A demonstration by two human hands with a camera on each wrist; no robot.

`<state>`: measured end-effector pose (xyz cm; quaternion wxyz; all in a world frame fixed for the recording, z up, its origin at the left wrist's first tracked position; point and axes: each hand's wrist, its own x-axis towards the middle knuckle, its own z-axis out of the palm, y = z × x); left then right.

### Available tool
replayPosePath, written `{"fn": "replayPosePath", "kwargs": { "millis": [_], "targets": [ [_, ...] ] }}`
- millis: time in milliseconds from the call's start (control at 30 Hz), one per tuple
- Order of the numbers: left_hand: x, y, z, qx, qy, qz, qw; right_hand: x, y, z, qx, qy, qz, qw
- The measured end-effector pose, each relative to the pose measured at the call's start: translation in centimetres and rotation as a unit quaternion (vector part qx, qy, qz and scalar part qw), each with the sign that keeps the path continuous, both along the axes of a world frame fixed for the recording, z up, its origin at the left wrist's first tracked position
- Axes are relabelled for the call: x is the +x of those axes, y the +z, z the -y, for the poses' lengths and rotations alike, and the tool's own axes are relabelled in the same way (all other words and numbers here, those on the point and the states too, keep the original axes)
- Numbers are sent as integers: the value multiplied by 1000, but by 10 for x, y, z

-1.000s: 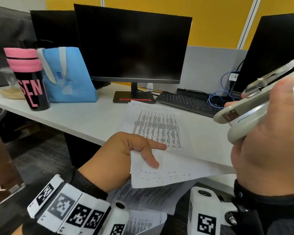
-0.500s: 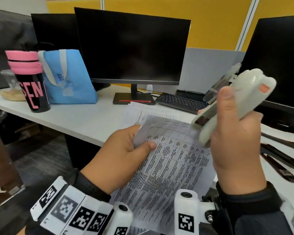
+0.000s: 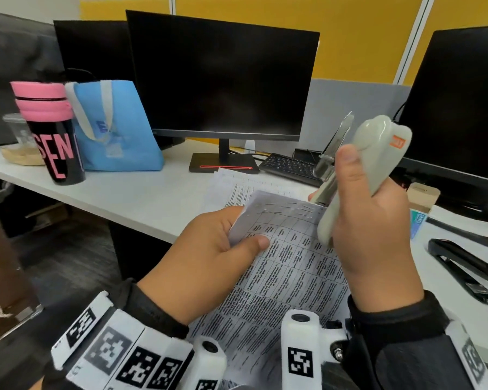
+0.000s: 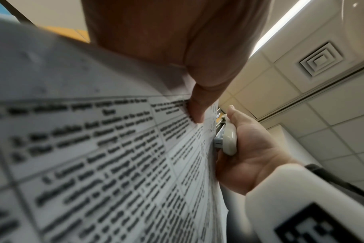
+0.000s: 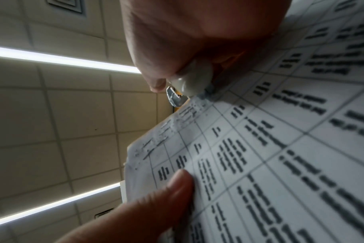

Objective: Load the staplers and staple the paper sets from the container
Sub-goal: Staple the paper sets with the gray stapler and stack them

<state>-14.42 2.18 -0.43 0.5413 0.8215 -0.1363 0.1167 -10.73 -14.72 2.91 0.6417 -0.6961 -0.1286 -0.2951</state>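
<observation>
Office desk (image 3: 141, 198) | left hand (image 3: 209, 266) pinched limp paper set (image 3: 288, 266) by corner | right hand (image 3: 375, 235) gripped stapler (image 3: 369, 164), mouth seemingly at edge

Grey stapler (image 3: 361, 175): pale grey plastic body with an orange tag near its rear, standing almost upright with the nose pointing down; the right hand (image 3: 375, 235) is gripping it, thumb lying along the body; its metal top arm is swinging open, away from the body.
Stapler nose: sitting at the top edge of the paper set, near its right corner.
Paper set (image 3: 282, 266): white sheets printed with a table of black text, being held in the air in front of the tabletop edge; the left hand (image 3: 209, 260) is pinching its top left corner.
Black stapler (image 3: 465, 266): lying closed on the tabletop to the right.
</observation>
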Motion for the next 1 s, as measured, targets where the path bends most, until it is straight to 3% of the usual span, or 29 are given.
{"fn": "replayPosePath", "kwargs": {
  "millis": [400, 600, 667, 733, 800, 1000],
  "targets": [
    [0, 1, 4, -40, -33, -23, 998, -1, 0, -1, 4, 10, 68, 998],
    [1, 0, 1, -4, -50, -46, 998, 4, -3, 3, -5, 34, 8, 999],
    [3, 1, -2, -40, -42, -30, 998, 6, -1, 8, 50, 50, -22, 997],
    [5, 1, -8, -157, -67, -77, 982, 7, 6, 17, 143, 57, -31, 988],
    [5, 0, -13, -221, -116, -120, 961, 9, 12, 27, 207, 42, -44, 976],
    [9, -5, -17, -265, -138, -131, 945, 18, 13, 46, 219, 42, -173, 959]
  ]
}}
